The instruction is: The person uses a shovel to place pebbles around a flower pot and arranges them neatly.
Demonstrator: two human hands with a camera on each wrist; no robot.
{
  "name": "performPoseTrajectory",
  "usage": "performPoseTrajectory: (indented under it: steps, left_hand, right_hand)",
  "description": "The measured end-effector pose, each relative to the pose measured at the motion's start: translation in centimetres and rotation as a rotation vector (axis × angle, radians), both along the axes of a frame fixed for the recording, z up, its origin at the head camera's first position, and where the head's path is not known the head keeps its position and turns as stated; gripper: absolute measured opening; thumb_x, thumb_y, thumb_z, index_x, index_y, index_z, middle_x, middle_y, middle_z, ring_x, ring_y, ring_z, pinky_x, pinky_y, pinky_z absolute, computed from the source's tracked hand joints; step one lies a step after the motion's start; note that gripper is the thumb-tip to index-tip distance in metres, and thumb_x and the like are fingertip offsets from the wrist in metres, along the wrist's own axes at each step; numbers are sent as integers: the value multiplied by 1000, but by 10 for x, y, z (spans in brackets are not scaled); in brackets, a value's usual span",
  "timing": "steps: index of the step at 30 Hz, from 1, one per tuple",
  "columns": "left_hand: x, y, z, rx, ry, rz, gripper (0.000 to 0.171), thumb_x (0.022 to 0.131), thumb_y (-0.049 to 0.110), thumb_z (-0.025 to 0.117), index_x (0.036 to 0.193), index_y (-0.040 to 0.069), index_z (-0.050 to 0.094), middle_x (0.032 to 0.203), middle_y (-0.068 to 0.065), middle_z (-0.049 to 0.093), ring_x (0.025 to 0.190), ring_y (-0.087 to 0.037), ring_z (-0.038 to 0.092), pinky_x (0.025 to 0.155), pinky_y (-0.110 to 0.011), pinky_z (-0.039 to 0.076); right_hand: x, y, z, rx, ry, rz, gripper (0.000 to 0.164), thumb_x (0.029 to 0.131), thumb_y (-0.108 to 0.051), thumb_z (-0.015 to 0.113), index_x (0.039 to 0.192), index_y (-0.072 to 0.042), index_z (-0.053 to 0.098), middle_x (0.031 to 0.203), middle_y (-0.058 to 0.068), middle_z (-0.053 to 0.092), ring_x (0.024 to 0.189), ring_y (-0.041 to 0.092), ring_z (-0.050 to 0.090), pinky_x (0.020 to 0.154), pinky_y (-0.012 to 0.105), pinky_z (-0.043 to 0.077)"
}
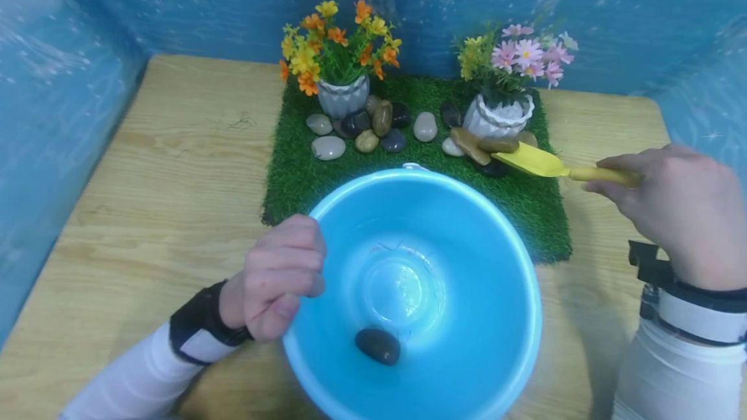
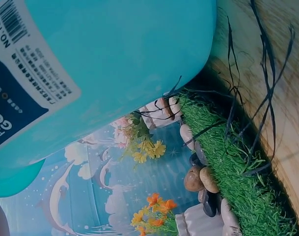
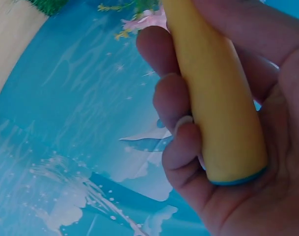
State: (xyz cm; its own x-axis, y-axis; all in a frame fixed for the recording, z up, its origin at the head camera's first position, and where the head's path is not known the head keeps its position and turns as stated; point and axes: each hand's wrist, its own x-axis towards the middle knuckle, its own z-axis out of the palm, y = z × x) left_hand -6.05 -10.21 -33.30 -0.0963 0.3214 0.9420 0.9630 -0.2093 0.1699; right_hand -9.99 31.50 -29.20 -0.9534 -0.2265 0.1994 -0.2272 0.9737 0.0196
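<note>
My right hand (image 1: pixel 694 206) holds a small yellow toy shovel (image 1: pixel 539 161) by its handle (image 3: pixel 220 103), fingers wrapped around it. The shovel's blade tip meets a brown stone (image 1: pixel 498 145) in front of the right flowerpot; whether the stone lies on the blade I cannot tell. My left hand (image 1: pixel 284 274) grips the left rim of a light blue bucket (image 1: pixel 508 238), its fingers curled. One dark stone (image 1: pixel 378 346) lies inside the bucket. In the left wrist view the bucket's outer wall (image 2: pixel 134 44) fills much of the picture.
Behind the bucket lies a green turf mat (image 1: pixel 297 180) with several smooth stones (image 1: pixel 329 147). Two white pots stand on it, one with orange and yellow flowers (image 1: pixel 338 44), one with pink flowers (image 1: pixel 528 54). Blue printed walls (image 1: pixel 204 11) enclose the wooden table (image 1: pixel 146 212).
</note>
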Motion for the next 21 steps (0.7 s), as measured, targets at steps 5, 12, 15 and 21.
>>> performPoseTrajectory:
  steps: [5, 12, 15, 21]
  left_hand:
    - [0, 1, 0, 0, -6, -2, 48, 102, 18, 31, 57, 14, 46, 54, 4, 40, 53, -12, 36, 59, -25, 31]
    - [-1, 1, -2, 13, -9, -11, 47, 102, 18, 31, 58, 14, 47, 54, 4, 41, 54, -12, 37, 60, -26, 31]
    - [0, 1, -3, 17, -10, -10, 47, 102, 19, 32, 58, 13, 47, 55, 4, 41, 54, -12, 37, 60, -26, 32]
    - [2, 1, -2, 28, -15, 3, 48, 102, 18, 32, 57, 14, 47, 54, 4, 40, 54, -12, 37, 60, -26, 32]
  right_hand:
    - [3, -3, 1, 13, 7, 15, 38, 76, -18, 86, 100, 8, 73, 88, 29, 68, 72, 42, 58, 57, 56, 44]
    - [6, 3, 5, 13, -22, -1, 36, 77, -17, 84, 98, 9, 71, 85, 31, 67, 64, 42, 58, 51, 53, 43]
    - [8, 4, 7, 10, -27, -22, 37, 76, -16, 85, 98, 10, 70, 84, 32, 67, 59, 41, 57, 49, 51, 41]
    - [12, 4, 12, -9, -86, -80, 41, 77, -15, 84, 101, 13, 65, 52, 13, 53, 44, 25, 41, 41, 39, 32]
